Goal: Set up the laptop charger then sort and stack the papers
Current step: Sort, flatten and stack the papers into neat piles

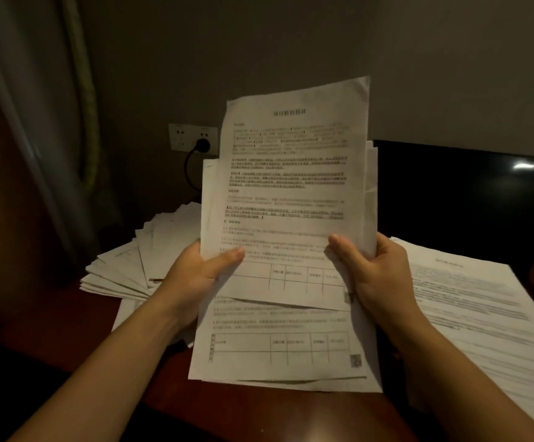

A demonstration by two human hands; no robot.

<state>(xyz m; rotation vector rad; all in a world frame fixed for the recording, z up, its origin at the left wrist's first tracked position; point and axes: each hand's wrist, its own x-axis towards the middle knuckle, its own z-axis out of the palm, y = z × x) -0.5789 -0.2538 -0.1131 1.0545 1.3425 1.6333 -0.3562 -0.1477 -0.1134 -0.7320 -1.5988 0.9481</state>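
1. the left hand [202,269] and the right hand [374,269] each pinch a lower edge of the held sheaf [288,186], thumbs on the front. it stands upright at the centre of the frame, above a flat stack [278,346] at lower centre.
2. the sheets sit uneven, with the top page skewed. thin, smooth pages could slide from the pinch and mix into the fanned pile [131,263] at left.
3. the paper is white, limp and printed with tables. the desk [259,416] is glossy reddish wood, and the laptop [450,193] at right is shiny black. the round black plug [202,145] seems seated in the wall socket [182,135] at upper left, though the light is dim.
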